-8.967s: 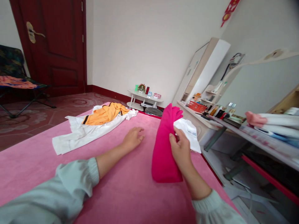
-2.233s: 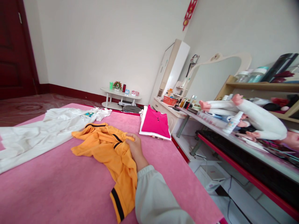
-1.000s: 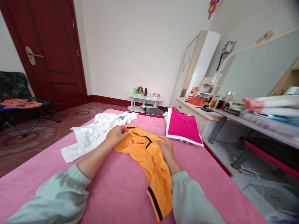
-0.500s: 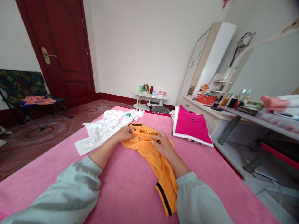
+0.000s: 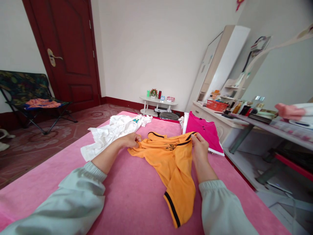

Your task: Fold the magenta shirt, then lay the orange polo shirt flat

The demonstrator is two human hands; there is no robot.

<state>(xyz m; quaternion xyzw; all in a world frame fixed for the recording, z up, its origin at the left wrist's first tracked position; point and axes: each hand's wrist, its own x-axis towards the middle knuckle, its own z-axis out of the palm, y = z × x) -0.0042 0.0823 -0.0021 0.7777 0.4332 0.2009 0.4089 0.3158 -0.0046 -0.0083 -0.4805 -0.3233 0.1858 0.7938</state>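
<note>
I see both hands pinched on the orange shirt (image 5: 171, 156) — left hand (image 5: 129, 141) at its left shoulder, right hand (image 5: 199, 147) lifting the right one. Top edge runs L-R btwn them; body trails back toward my right sleeve, on the pink bed (image 5: 134, 195).

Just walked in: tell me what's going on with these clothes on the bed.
A person in pale green sleeves is handling an orange shirt with black trim on the pink bed cover. The left hand pinches one top corner and the right hand pinches the other, holding the top edge spread between them while the rest trails toward the person. A rumpled white garment lies past the left hand, and a folded magenta shirt sits at the bed's right edge.
</note>
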